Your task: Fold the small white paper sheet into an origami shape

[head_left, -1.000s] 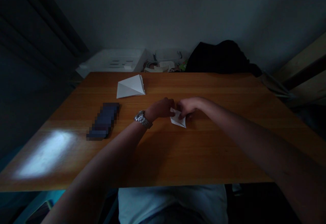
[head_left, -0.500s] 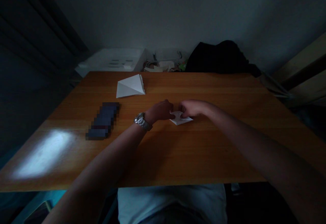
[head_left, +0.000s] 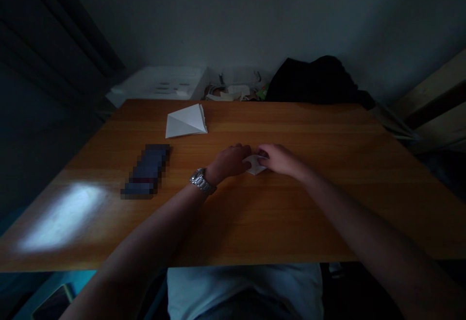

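Note:
Between my two hands, over the middle of the wooden table (head_left: 276,223), is a small folded piece of white paper (head_left: 256,164). My left hand (head_left: 230,160), with a metal watch (head_left: 202,181) on its wrist, grips the paper's left side, thumb on top. Closed on the right side of the same paper is my right hand (head_left: 276,159), its thumb and fingers pinching the edge. The hands cover both ends of the paper, so its full outline is hidden.
Further back on the left lies a larger stack of folded white paper (head_left: 187,121). A blurred-out dark flat object (head_left: 147,172) rests left of my forearm. Behind the table stand a white plastic basket (head_left: 163,83) and a black cloth-like heap (head_left: 315,81).
My right hand has shifted its grip and now covers the paper's right tip, which stuck out before. My left hand stays on the left side.

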The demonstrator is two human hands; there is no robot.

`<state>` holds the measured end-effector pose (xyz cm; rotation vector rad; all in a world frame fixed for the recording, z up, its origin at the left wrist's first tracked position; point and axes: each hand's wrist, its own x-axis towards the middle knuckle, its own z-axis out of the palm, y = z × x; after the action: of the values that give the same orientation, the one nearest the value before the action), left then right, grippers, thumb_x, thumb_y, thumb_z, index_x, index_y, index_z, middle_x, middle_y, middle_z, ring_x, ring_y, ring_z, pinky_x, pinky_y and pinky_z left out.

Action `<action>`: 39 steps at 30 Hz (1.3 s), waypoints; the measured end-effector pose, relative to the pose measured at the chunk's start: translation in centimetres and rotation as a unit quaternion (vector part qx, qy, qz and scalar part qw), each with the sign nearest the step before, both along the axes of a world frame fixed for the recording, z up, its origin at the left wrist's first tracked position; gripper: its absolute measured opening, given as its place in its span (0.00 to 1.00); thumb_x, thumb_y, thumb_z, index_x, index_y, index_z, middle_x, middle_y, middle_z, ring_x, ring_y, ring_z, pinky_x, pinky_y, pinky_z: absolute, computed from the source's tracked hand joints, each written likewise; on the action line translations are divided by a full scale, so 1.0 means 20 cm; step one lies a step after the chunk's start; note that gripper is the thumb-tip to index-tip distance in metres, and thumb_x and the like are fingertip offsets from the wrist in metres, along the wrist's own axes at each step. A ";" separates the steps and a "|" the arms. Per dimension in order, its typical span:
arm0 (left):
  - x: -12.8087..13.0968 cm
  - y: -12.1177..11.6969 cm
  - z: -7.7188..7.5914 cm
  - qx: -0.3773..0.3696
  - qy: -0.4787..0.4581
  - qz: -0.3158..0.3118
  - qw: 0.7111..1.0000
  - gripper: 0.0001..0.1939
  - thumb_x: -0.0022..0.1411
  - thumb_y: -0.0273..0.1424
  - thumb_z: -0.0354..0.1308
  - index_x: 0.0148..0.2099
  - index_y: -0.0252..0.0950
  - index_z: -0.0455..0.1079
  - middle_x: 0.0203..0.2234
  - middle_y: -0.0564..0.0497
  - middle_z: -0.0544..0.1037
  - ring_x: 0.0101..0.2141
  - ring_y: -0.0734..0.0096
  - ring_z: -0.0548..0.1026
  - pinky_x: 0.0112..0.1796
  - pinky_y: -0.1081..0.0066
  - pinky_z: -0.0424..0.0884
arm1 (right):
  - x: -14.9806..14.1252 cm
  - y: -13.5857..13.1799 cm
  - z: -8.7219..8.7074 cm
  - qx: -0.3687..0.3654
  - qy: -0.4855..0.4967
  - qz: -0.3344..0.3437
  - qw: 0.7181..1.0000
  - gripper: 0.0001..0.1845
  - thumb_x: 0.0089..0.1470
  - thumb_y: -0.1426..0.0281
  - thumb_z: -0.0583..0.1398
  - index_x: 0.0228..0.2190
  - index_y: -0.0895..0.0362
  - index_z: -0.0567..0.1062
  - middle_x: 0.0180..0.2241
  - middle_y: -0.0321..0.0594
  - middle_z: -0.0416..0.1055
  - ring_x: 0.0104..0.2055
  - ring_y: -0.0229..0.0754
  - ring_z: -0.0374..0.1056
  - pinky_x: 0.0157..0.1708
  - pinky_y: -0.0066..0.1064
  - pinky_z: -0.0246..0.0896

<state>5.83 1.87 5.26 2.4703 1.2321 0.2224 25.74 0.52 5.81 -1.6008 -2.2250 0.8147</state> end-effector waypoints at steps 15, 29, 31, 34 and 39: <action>-0.03 -0.04 -0.05 -0.005 -0.118 0.039 0.992 0.14 0.72 0.41 0.52 0.45 0.37 0.73 0.34 0.50 0.81 0.30 0.70 0.76 0.30 0.73 0.64 | -0.03 -0.11 -0.09 0.097 0.127 -0.040 0.986 0.04 0.60 0.71 0.60 0.37 0.55 0.76 0.37 0.39 0.79 0.39 0.42 0.74 0.39 0.30 0.62; -0.03 -0.14 -0.02 0.002 -0.062 0.112 0.992 0.11 0.69 0.39 0.54 0.48 0.42 0.74 0.38 0.50 0.83 0.36 0.62 0.80 0.31 0.71 0.65 | -0.09 -0.21 -0.07 0.150 0.082 -0.035 0.985 0.05 0.62 0.72 0.58 0.37 0.53 0.75 0.41 0.43 0.78 0.43 0.45 0.74 0.43 0.32 0.62; -0.03 -0.14 -0.02 0.001 -0.071 0.112 0.991 0.10 0.69 0.37 0.55 0.49 0.42 0.74 0.39 0.50 0.83 0.37 0.62 0.80 0.32 0.71 0.66 | -0.08 -0.20 -0.08 0.152 0.086 -0.036 0.984 0.06 0.62 0.73 0.59 0.38 0.54 0.76 0.41 0.43 0.79 0.43 0.45 0.74 0.43 0.33 0.63; -0.03 -0.13 -0.02 -0.009 -0.103 0.106 0.989 0.09 0.68 0.34 0.56 0.47 0.41 0.74 0.39 0.50 0.83 0.37 0.65 0.80 0.33 0.72 0.67 | -0.07 -0.19 -0.09 0.152 0.112 -0.045 0.981 0.06 0.60 0.74 0.59 0.38 0.54 0.77 0.40 0.42 0.79 0.42 0.44 0.74 0.43 0.33 0.64; -0.03 -0.12 -0.02 -0.049 -0.170 0.086 0.981 0.07 0.67 0.30 0.57 0.45 0.37 0.75 0.38 0.49 0.83 0.35 0.69 0.79 0.33 0.74 0.68 | -0.05 -0.18 -0.09 0.109 0.158 -0.067 0.979 0.07 0.59 0.72 0.60 0.39 0.54 0.78 0.40 0.40 0.80 0.41 0.43 0.76 0.42 0.32 0.65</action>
<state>5.32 -0.50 4.85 2.1312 1.2700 0.5877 24.78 -3.15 4.03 -1.3923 -1.8893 0.7038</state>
